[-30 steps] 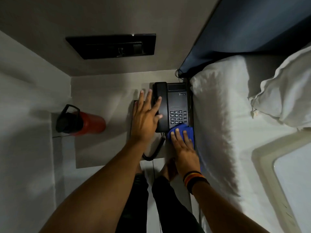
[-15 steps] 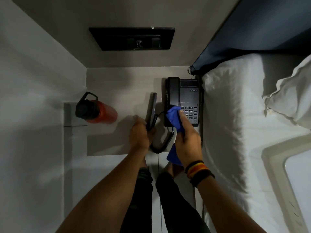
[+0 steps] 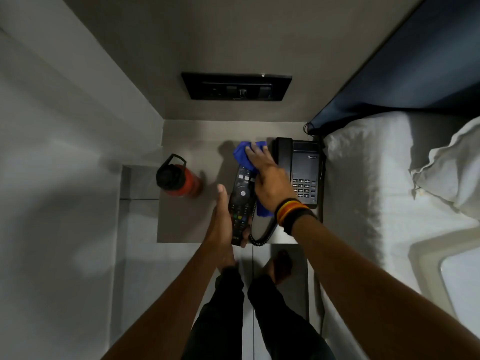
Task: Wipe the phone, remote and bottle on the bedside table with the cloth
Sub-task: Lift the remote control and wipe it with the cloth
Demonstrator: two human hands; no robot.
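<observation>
**Remote held lengthwise, cloth pressed on its far end**

The left hand (image 3: 220,224) cradles the black remote (image 3: 240,203) from below and from the left, thumb lying straight along its left edge and fingers curled under its near end. The remote faces button-side up above the bedside table (image 3: 187,224), its long axis running away from the person, the near end at the table's front edge and the far end tipped slightly right toward the wall. The right hand (image 3: 270,185) lies palm down over the blue cloth (image 3: 244,157), fingers spread flat, pressing it on the remote's far end; a tail of cloth hangs below the wrist.

Just right of the remote sits the black phone (image 3: 298,170), handset along its left side, keypad toward the person, long axis parallel to the remote. A small label beside its display is too small to read. The red bottle (image 3: 179,180) stands well to the left, black lid and carry loop up. No writing on the remote is legible.
</observation>
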